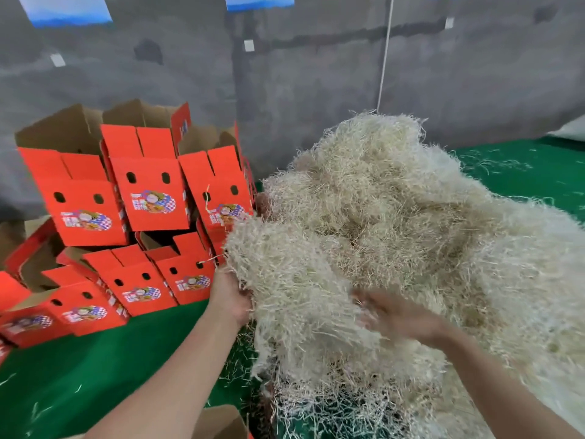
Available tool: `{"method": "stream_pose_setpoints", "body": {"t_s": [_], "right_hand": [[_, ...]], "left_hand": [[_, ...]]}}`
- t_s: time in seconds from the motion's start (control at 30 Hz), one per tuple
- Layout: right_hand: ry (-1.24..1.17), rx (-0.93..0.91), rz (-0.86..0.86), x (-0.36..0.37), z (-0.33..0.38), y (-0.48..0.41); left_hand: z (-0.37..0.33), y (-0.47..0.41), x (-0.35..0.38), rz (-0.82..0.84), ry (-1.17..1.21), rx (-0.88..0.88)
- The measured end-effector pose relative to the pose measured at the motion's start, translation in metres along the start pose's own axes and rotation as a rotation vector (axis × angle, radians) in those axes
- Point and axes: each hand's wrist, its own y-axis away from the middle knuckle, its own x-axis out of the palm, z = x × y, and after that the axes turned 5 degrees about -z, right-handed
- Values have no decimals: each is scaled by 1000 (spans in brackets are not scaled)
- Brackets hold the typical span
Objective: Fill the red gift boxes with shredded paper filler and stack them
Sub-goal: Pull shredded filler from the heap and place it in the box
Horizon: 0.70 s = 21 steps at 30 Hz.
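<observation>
A big heap of pale shredded paper filler covers the right half of the view. My left hand grips a clump of filler at the heap's left edge, fingers buried in the strands. My right hand lies blurred on the front of the heap with its fingers spread. Several red gift boxes with open brown flaps are stacked in two layers at the left, against the grey wall. A brown cardboard flap shows at the bottom edge, between my arms.
The floor is green matting with loose strands scattered on it. A grey concrete wall rises behind, with a white cord hanging above the heap. A flattened red box lies at the far left.
</observation>
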Motion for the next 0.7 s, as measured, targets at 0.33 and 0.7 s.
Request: {"method": "stream_pose_setpoints", "body": {"t_s": [0.33,0.7], "right_hand": [[-700,115,-239,28,53,-36],[-709,-55,-763,7,82,-32]], "left_hand": [[7,-10,-7,-57,-501,-25],[9,-4,-24,370,-583,-72]]}}
